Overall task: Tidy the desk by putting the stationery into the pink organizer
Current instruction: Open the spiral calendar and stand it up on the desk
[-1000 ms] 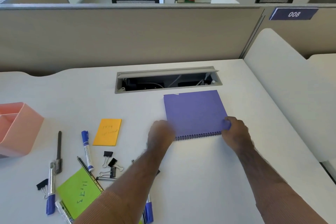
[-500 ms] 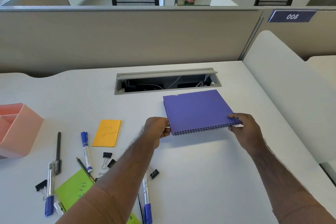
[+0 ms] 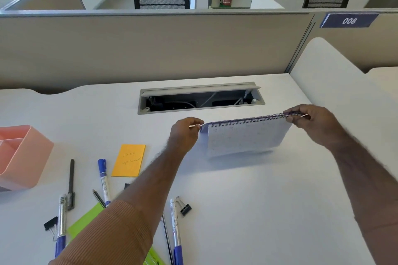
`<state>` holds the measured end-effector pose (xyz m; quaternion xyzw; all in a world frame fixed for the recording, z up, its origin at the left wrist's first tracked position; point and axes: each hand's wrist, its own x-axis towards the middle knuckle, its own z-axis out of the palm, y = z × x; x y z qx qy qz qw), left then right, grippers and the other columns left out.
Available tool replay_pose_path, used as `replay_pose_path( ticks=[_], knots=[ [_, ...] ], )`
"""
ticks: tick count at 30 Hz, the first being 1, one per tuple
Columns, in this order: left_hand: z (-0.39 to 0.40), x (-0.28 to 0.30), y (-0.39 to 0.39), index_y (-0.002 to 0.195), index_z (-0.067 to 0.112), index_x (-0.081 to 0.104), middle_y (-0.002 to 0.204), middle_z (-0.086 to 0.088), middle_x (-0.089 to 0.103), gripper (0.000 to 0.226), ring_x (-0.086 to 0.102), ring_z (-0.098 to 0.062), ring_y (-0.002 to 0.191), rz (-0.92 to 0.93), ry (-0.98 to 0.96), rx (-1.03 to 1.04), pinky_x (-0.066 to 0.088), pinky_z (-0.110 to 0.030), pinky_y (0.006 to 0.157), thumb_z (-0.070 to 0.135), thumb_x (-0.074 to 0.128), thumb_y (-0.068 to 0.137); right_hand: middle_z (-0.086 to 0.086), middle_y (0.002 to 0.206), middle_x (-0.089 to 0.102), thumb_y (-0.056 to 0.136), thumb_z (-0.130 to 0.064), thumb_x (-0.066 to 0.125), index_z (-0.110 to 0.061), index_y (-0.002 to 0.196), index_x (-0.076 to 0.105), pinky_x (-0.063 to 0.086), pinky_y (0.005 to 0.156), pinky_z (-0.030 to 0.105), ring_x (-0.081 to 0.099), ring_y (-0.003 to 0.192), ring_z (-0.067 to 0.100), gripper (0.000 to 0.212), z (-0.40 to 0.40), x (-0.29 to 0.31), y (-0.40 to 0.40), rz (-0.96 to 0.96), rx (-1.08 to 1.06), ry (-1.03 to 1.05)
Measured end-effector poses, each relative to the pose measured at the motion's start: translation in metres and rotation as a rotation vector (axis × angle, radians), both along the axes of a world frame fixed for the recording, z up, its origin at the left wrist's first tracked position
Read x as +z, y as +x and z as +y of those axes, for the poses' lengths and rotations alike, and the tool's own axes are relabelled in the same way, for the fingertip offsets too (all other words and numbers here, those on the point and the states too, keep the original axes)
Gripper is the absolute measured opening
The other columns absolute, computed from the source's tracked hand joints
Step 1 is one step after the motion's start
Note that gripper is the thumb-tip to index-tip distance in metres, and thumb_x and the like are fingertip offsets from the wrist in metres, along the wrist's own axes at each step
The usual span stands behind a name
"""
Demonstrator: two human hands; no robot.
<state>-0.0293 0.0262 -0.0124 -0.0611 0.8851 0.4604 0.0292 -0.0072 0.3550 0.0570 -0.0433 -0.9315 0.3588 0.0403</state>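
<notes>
Left of the left hand [image 3: 185,133], a pink plastic organizer [image 3: 20,157], orange sticky note [image 3: 129,160] and pens lie on the white tabletop [image 3: 258,211]. Both hands, the right hand [image 3: 312,123] too, pinch the purple spiral-bound notebook [image 3: 245,135] by its wire edge, lifted between them.

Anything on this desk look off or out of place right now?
Nothing damaged or spilled. The cable hatch in the desk stands open, wires showing. Pens, clips and sticky notes lie scattered outside the organizer. Both hands hold the notebook up by its spiral.
</notes>
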Motion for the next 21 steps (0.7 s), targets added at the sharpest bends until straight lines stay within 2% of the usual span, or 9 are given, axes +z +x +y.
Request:
replay_pose_path(
  ticks=[3, 7, 10, 12, 15, 18, 21],
  knots=[
    [0.006, 0.000, -0.007, 0.106, 0.018, 0.071, 0.112, 0.000, 0.072, 0.019, 0.062, -0.019, 0.092, 0.005, -0.079, -0.091, 0.045, -0.027, 0.076, 0.015, 0.054, 0.098, 0.003, 0.075, 0.063, 0.088, -0.020, 0.067, -0.024, 0.085, 0.070, 0.050, 0.073, 0.027, 0.054, 0.071, 0.015, 0.006, 0.004, 0.017, -0.012, -0.116, 0.002, -0.086],
    [0.010, 0.002, -0.010, 0.111, 0.015, 0.071, 0.113, -0.001, 0.072, 0.023, 0.064, -0.022, 0.098, 0.015, -0.021, -0.109, 0.051, -0.032, 0.083, 0.012, 0.052, 0.099, 0.008, 0.084, 0.061, 0.092, -0.020, 0.063, -0.016, 0.093, 0.068, 0.055, 0.071, 0.024, 0.055, 0.074, 0.020, 0.006, 0.002, 0.027, -0.022, -0.178, -0.031, -0.150],
    [0.010, 0.003, -0.016, 0.117, 0.012, 0.070, 0.117, -0.004, 0.070, 0.026, 0.064, -0.027, 0.102, -0.016, 0.019, -0.117, 0.052, -0.038, 0.087, 0.013, 0.050, 0.100, 0.011, 0.094, 0.066, 0.091, -0.025, 0.063, -0.014, 0.101, 0.068, 0.055, 0.085, 0.042, 0.061, 0.078, 0.022, 0.016, -0.002, 0.023, -0.028, -0.143, -0.082, -0.142],
    [0.011, 0.002, -0.020, 0.120, 0.010, 0.068, 0.122, -0.007, 0.069, 0.028, 0.064, -0.031, 0.105, -0.047, 0.073, -0.115, 0.052, -0.044, 0.094, 0.013, 0.049, 0.100, 0.013, 0.093, 0.069, 0.090, -0.031, 0.065, -0.020, 0.093, 0.068, 0.055, 0.088, 0.047, 0.064, 0.081, 0.025, 0.012, -0.005, 0.019, -0.030, -0.111, -0.135, -0.144],
    [0.011, 0.003, -0.025, 0.118, 0.011, 0.070, 0.117, -0.005, 0.071, 0.026, 0.065, -0.030, 0.102, -0.045, 0.083, -0.097, 0.052, -0.043, 0.094, 0.014, 0.053, 0.099, 0.006, 0.083, 0.070, 0.084, -0.042, 0.067, -0.028, 0.083, 0.064, 0.056, 0.086, 0.052, 0.068, 0.085, 0.032, 0.015, -0.011, 0.010, -0.033, -0.043, -0.214, -0.174],
    [0.014, 0.005, -0.030, 0.115, 0.012, 0.072, 0.110, -0.003, 0.072, 0.024, 0.065, -0.027, 0.097, -0.026, 0.075, -0.085, 0.054, -0.039, 0.086, 0.018, 0.056, 0.097, 0.002, 0.087, 0.071, 0.082, -0.036, 0.070, -0.025, 0.100, 0.066, 0.056, 0.083, 0.050, 0.069, 0.086, 0.032, 0.022, -0.020, -0.007, -0.029, 0.057, -0.283, -0.199],
    [0.019, 0.005, -0.034, 0.112, 0.010, 0.072, 0.109, -0.005, 0.072, 0.023, 0.066, -0.027, 0.095, -0.038, 0.076, -0.059, 0.056, -0.040, 0.089, 0.019, 0.057, 0.097, 0.002, 0.094, 0.071, 0.081, -0.026, 0.072, -0.020, 0.109, 0.065, 0.054, 0.086, 0.052, 0.069, 0.089, 0.032, 0.029, -0.022, -0.037, -0.025, 0.054, -0.335, -0.237]
  ],
)
